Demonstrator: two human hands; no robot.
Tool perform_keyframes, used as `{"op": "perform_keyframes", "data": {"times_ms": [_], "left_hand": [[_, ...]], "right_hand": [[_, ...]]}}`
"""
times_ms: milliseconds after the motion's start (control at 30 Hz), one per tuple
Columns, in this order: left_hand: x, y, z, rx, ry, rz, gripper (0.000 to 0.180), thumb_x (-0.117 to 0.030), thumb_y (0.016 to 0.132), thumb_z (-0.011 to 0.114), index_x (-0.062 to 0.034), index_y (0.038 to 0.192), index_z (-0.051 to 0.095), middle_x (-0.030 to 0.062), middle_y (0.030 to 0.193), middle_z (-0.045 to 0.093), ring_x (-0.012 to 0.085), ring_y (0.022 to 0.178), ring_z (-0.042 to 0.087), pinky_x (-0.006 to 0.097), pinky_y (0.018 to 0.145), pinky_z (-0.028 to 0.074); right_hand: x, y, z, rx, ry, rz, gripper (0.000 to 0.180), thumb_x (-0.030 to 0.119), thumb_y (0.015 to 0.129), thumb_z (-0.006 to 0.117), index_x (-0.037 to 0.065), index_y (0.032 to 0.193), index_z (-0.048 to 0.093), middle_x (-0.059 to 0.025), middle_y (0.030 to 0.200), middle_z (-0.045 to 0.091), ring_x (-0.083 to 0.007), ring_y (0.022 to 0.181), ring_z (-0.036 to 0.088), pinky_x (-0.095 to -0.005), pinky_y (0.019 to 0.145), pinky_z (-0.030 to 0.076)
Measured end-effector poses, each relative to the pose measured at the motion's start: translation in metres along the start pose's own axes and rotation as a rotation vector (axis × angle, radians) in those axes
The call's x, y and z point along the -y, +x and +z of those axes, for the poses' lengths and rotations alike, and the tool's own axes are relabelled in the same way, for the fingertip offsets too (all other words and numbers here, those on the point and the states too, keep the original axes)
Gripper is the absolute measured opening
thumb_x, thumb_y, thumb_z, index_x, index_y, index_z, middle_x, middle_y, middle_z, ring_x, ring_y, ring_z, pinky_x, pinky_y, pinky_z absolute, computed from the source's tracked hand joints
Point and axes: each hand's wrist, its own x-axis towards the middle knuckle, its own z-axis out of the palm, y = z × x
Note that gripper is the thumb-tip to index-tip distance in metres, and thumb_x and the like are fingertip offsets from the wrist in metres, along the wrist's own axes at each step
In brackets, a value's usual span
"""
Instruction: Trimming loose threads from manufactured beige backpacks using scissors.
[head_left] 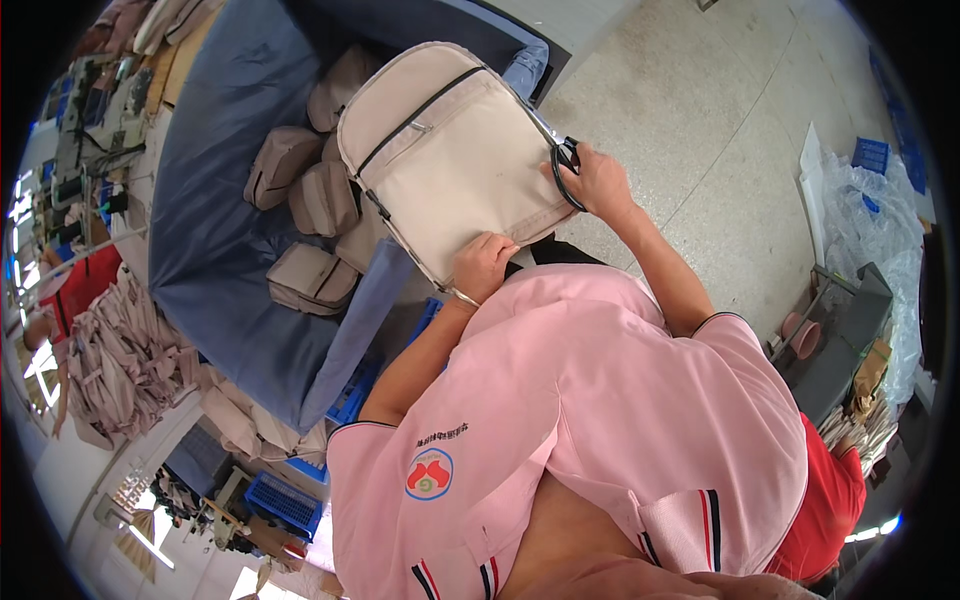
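Observation:
A beige backpack [450,165] with a dark zipper across its upper part lies tilted in front of me. My left hand [484,266] is closed on its lower edge, near my waist. At the bag's right side my right hand [598,184] grips scissors with black handles [561,178]. Their blades run up along the bag's right edge, and I cannot make out whether they touch a thread. The backpack's underside is hidden.
Beyond the backpack stands a big bin lined with blue cloth [205,200], holding several small beige bags [313,277]. Beige fabric pieces [125,350] are heaped at the left. A blue crate [285,503], plastic sheeting [875,240] and a person in red [825,500] are around me.

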Motion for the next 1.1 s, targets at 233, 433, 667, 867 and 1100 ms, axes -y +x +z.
{"op": "perform_keyframes", "data": {"times_ms": [233,433,667,867,1100], "left_hand": [[0.000,0.001,-0.001,0.010,0.006,-0.013,0.013,-0.022,0.083,0.069,-0.0106,0.080,0.064,0.0054,0.075,0.063,0.0254,0.067,0.062,0.036,0.058,0.049],[0.001,-0.001,0.002,0.000,0.020,0.016,0.012,-0.021,0.082,0.070,-0.0110,0.079,0.064,0.0039,0.075,0.063,0.0244,0.067,0.063,0.036,0.058,0.050],[0.003,-0.002,0.003,0.004,0.045,0.011,0.012,-0.021,0.082,0.070,-0.0111,0.078,0.064,0.0035,0.076,0.063,0.0239,0.068,0.063,0.035,0.059,0.050],[0.000,-0.002,0.004,0.013,0.007,0.025,0.013,-0.020,0.081,0.070,-0.0104,0.078,0.063,0.0040,0.075,0.063,0.0244,0.068,0.063,0.036,0.060,0.050],[-0.006,-0.004,-0.008,-0.046,-0.036,0.002,0.011,-0.017,0.081,0.071,-0.0090,0.078,0.065,0.0056,0.076,0.064,0.0259,0.068,0.061,0.037,0.061,0.049]], "right_hand": [[-0.004,0.003,0.005,-0.042,-0.048,-0.015,0.065,0.063,0.083,0.061,-0.002,0.077,0.056,-0.0247,0.070,0.064,-0.0434,0.070,0.065,-0.0492,0.061,0.052],[-0.005,0.009,0.001,-0.039,-0.017,-0.058,0.064,0.061,0.083,0.063,-0.002,0.080,0.057,-0.0236,0.068,0.063,-0.0434,0.068,0.063,-0.0493,0.061,0.049],[0.004,0.025,-0.007,0.018,-0.052,-0.065,0.073,0.068,0.082,0.058,-0.005,0.080,0.060,-0.0259,0.073,0.065,-0.0444,0.071,0.065,-0.0493,0.061,0.051],[-0.022,0.023,0.012,-0.127,0.021,-0.019,0.057,0.054,0.086,0.063,-0.002,0.080,0.059,-0.0194,0.063,0.062,-0.0353,0.060,0.064,-0.0441,0.056,0.050],[-0.040,-0.014,-0.031,0.138,1.125,0.316,0.036,0.037,0.085,0.072,0.005,0.083,0.057,-0.0026,0.071,0.059,-0.0098,0.058,0.058,-0.0236,0.053,0.048]]}}
